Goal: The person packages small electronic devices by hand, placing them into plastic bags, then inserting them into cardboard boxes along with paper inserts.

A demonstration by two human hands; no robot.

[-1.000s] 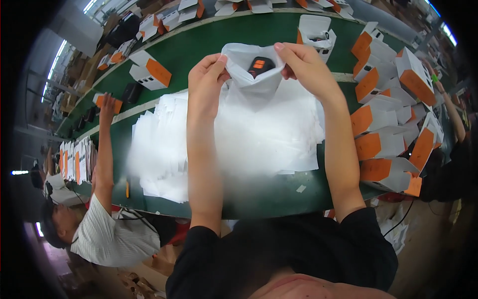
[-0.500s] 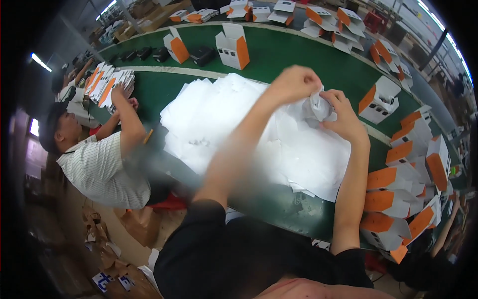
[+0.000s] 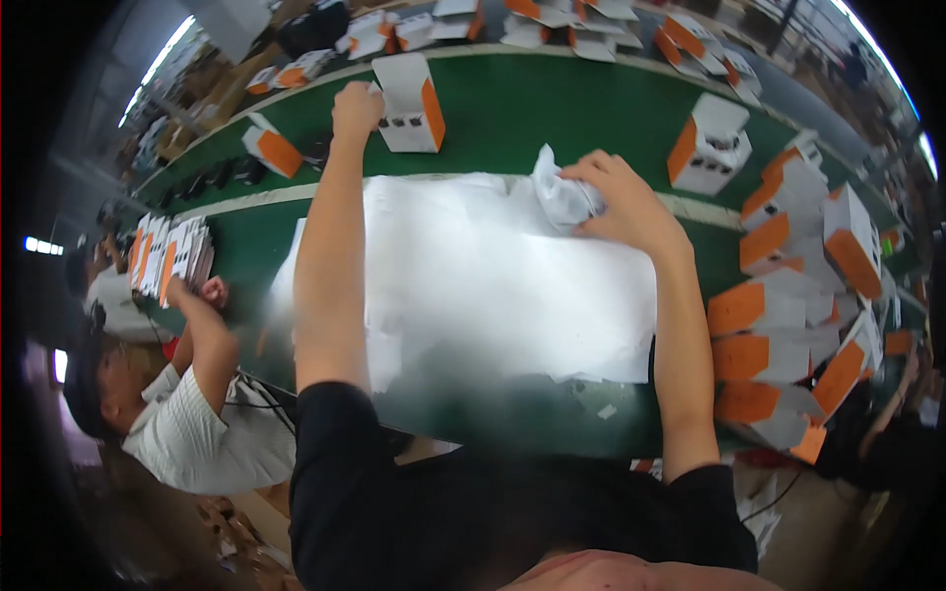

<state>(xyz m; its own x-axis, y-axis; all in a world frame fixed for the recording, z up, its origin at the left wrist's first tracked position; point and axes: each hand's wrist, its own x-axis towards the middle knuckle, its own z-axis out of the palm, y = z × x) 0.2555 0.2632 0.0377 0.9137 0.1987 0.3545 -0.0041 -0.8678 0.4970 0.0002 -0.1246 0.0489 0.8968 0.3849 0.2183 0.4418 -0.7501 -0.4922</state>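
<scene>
My left hand (image 3: 357, 110) reaches far across the bench, its fingers closed at the left edge of an upright white and orange carton (image 3: 414, 136) whose lid stands raised. Closer to me and to the right, my right hand (image 3: 626, 202) grips a bundle wrapped in thin white paper (image 3: 567, 197), with a twisted end sticking up. What the paper wraps is hidden. Beneath both arms lies a broad stack of white paper sheets (image 3: 493, 286).
Several open cartons stand stacked at the right (image 3: 759, 345), and one open carton (image 3: 709, 148) sits on the green bench at the far right. Black devices (image 3: 251, 171) line the far left. A co-worker (image 3: 187, 424) at my left handles flattened cartons (image 3: 172, 256).
My left hand has left the paper bundle and moved left and away to the carton. My right hand keeps the bundle, now more tightly wrapped. The view has shifted.
</scene>
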